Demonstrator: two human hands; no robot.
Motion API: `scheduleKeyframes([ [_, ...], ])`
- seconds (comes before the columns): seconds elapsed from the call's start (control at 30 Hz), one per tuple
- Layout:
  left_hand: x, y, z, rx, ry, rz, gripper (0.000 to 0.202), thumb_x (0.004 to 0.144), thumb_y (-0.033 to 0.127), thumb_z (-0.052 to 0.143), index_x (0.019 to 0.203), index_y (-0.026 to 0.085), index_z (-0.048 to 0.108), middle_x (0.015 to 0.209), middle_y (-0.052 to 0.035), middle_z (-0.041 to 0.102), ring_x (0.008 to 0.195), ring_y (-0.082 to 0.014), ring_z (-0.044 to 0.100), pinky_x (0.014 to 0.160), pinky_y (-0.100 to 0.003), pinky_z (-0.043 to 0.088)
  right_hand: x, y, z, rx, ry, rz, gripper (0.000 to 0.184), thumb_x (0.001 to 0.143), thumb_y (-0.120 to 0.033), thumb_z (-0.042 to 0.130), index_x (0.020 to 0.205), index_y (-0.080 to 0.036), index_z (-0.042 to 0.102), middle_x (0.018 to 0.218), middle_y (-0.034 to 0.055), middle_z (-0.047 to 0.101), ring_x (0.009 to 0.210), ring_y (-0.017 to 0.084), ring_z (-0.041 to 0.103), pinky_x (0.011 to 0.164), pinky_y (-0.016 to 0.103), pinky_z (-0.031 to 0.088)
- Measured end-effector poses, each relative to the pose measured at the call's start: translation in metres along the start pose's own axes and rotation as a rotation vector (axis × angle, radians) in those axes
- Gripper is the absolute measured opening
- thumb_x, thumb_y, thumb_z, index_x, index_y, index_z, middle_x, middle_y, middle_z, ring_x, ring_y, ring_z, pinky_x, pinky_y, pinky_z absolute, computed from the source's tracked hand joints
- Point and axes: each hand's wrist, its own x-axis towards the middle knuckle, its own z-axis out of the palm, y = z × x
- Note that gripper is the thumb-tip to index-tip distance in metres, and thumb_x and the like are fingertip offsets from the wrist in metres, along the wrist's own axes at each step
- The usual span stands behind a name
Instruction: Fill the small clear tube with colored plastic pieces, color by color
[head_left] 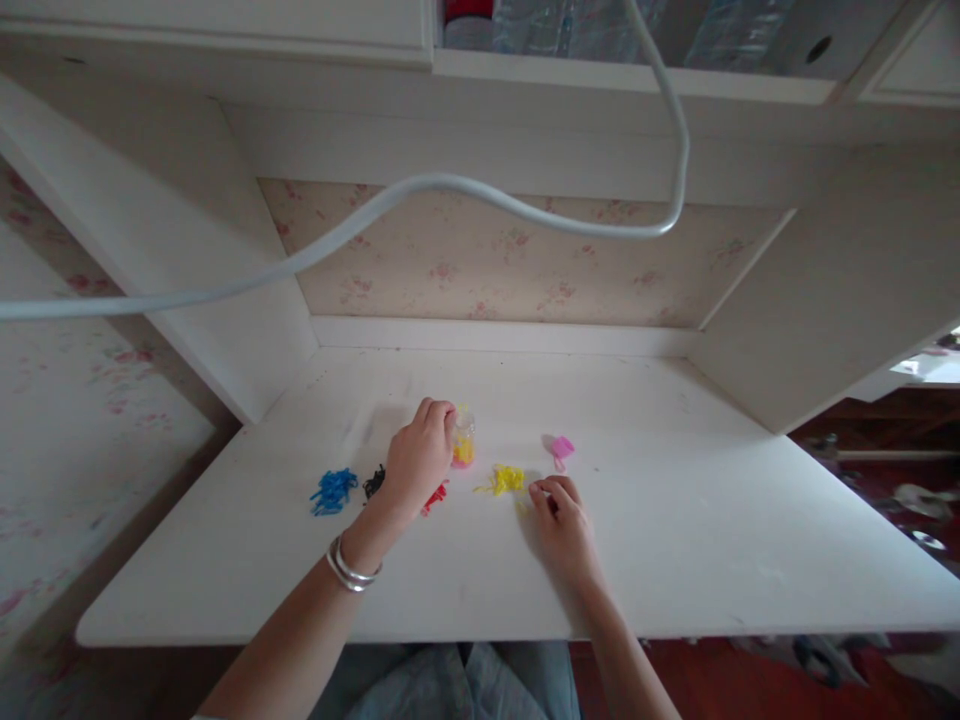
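My left hand [424,452] is closed in a pinch at the mouth of a small clear bottle [464,438], which has yellow pieces inside and pink at its base. A hint of yellow shows by the fingertips, but what they pinch is too small to make out. To the right, my right hand [562,520] has its fingers curled together just above the table, beside a pile of thin yellow pieces [508,480]. Whether it holds anything is unclear. A red pile [435,497] and a black pile [373,483] are partly hidden by my left hand and wrist.
A blue pile [333,491] lies at the left. Behind my right hand is a small pink item [562,448] with a loop. These stand on a white table [712,520] between side panels. A white cable [450,183] crosses the upper view beneath a shelf.
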Motion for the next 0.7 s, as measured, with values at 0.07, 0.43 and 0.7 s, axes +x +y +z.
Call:
scheduleKeyframes([
  [0.07,0.001,-0.001,0.002,0.023,-0.025,0.016,0.024,0.097,0.031,0.031,0.103,0.022,0.052,0.104,-0.0024,0.059,0.086,-0.0139,0.061,0.066,-0.023,0.044,0.0,0.0,0.0,0.0,0.0,0.005,0.036,0.091,-0.045,0.041,0.087,-0.018,0.065,0.095,0.008,0.06,0.069,0.013,0.057,0.066,0.026,0.046],
  [0.43,0.003,-0.002,0.005,0.076,-0.073,0.032,0.025,0.097,0.032,0.031,0.105,0.024,0.053,0.104,-0.0017,0.06,0.082,-0.0141,0.062,0.066,-0.023,0.043,0.0,0.001,0.001,0.0,0.017,0.005,0.036,0.091,-0.046,0.042,0.085,-0.018,0.065,0.096,0.0087,0.061,0.069,0.013,0.058,0.064,0.026,0.046],
  [0.7,-0.021,-0.006,0.003,-0.124,0.013,0.011,0.022,0.096,0.03,0.034,0.102,0.022,0.053,0.1,-0.0023,0.063,0.089,-0.0147,0.062,0.074,-0.024,0.046,0.0,0.001,0.002,0.01,0.012,0.011,0.036,0.091,-0.045,0.042,0.085,-0.018,0.065,0.095,0.0087,0.06,0.068,0.013,0.057,0.064,0.027,0.046],
])
